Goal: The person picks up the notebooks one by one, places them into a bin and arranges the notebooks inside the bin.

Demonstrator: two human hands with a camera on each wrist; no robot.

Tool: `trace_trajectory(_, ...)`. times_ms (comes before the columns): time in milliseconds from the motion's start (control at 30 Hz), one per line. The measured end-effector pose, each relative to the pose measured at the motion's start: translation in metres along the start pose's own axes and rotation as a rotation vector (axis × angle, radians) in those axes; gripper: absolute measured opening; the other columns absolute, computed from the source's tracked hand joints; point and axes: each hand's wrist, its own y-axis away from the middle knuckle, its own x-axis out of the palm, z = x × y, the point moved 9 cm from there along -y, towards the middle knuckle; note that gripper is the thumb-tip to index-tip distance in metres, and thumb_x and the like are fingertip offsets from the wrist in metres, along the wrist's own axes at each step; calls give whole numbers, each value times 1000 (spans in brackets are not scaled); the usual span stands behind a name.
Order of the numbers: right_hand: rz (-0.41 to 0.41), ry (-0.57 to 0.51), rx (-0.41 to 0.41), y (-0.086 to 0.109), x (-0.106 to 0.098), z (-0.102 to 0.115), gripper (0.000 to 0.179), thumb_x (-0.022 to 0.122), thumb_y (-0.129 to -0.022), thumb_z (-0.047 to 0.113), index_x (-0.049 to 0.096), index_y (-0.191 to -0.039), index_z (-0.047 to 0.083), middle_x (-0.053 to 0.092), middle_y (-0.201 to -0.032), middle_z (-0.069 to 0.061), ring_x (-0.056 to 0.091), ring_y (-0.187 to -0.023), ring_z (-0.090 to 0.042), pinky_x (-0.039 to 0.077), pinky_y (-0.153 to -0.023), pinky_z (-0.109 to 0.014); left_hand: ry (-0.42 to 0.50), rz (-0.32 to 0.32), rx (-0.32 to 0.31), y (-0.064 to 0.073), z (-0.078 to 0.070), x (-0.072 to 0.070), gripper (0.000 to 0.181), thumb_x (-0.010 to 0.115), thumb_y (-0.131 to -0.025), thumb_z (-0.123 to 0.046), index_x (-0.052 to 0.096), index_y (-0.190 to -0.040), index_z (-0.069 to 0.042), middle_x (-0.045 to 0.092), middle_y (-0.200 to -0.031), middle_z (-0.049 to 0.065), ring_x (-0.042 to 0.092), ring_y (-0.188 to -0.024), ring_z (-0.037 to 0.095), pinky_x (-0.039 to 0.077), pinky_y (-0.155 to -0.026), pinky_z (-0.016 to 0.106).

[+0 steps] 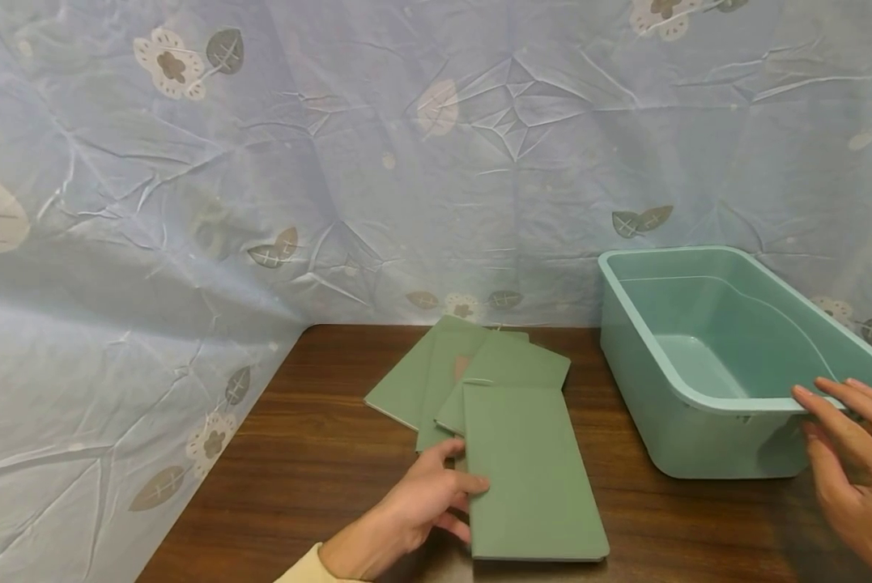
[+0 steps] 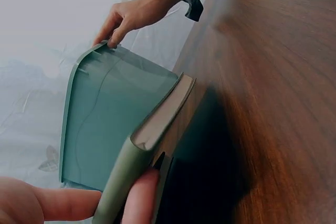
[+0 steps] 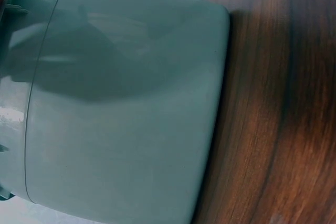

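My left hand (image 1: 428, 494) pinches the left edge of the front green notebook (image 1: 533, 478), thumb on its cover and fingers under it. In the left wrist view this notebook (image 2: 118, 177) is raised off the table at that edge, its pale page block showing. Behind it, several more green notebooks (image 1: 395, 389) lie fanned over one another. At the right, my right hand (image 1: 861, 461) holds the near rim of a teal plastic bin (image 1: 705, 401), fingers over the rim and thumb outside. Nothing lies on the visible part of the bin's floor. The bin's outer wall (image 3: 126, 108) fills most of the right wrist view.
Everything stands on a dark brown wooden table (image 1: 319, 453). A wrinkled pale curtain (image 1: 377, 162) with flowers and leaves hangs along the table's back and left edges. The bin stands close to it at the back right.
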Motion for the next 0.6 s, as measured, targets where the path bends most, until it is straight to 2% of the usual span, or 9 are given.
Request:
trace_trajectory(233,-12,-15,-12,-1,-1,1,41,53,-101,35,70,-120,2,62,-133,-18,47,-137,-31,29,-120,-42,12,-11,1,0,-3,1,87,67,-86,-6,13,-153,5,68,-102,20,72,-73,22,56,-46,28)
trace_trajectory(400,0,-21,-3,0,0,1,42,53,-101,35,70,-120,2,62,-134,-17,46,-138,-30,28,-121,-37,41,-24,11,-1,-6,2,86,68,-83,-4,16,-152,1,70,-89,18,69,-62,18,54,-43,27)
trace_trajectory(600,20,-7,11,1,2,0,41,52,-102,34,69,-122,3,61,-136,-15,45,-138,-32,28,-120,-30,83,-7,29,-2,-10,4,86,68,-82,-3,19,-152,-5,68,-76,15,67,-54,17,54,-42,28)
